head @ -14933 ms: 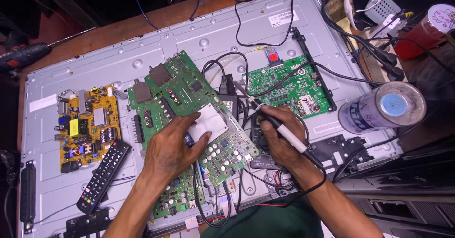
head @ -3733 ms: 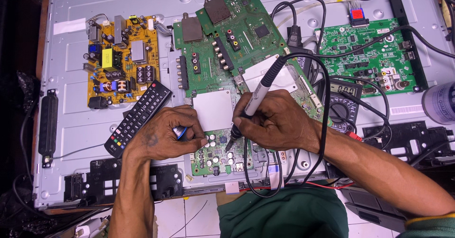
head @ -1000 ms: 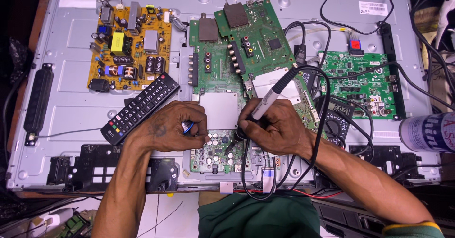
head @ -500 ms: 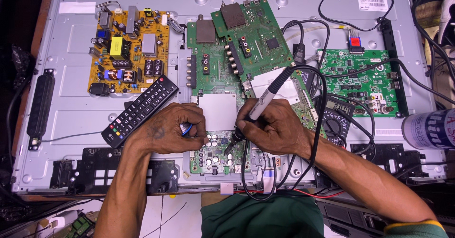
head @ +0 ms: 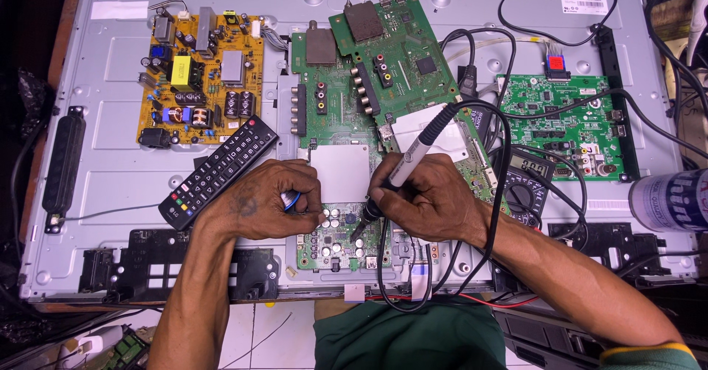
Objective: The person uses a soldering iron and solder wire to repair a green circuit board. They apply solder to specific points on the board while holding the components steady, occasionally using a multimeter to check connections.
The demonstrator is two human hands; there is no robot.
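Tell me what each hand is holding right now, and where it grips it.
Right hand grips the soldering iron low on its handle, like a pen. Left hand pinches a small blue thing, too hidden to identify.

Bare forearms, green garment, yellow-edged cuff

Matt grey metal panel [head: 110, 193], glossy green circuit board [head: 402, 53], black plastic remote [head: 219, 171]

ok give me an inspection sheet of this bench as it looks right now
surface: grey metal back panel of a flat screen.
job's things: soldering iron, tip on lower green circuit board.
clutter: black remote, yellow power board, multimeter, can.
grippers: right hand grips the iron; left hand pinches a small blue item on the board.
cables: black leads loop over the boards.
surroundings: tiled floor below.
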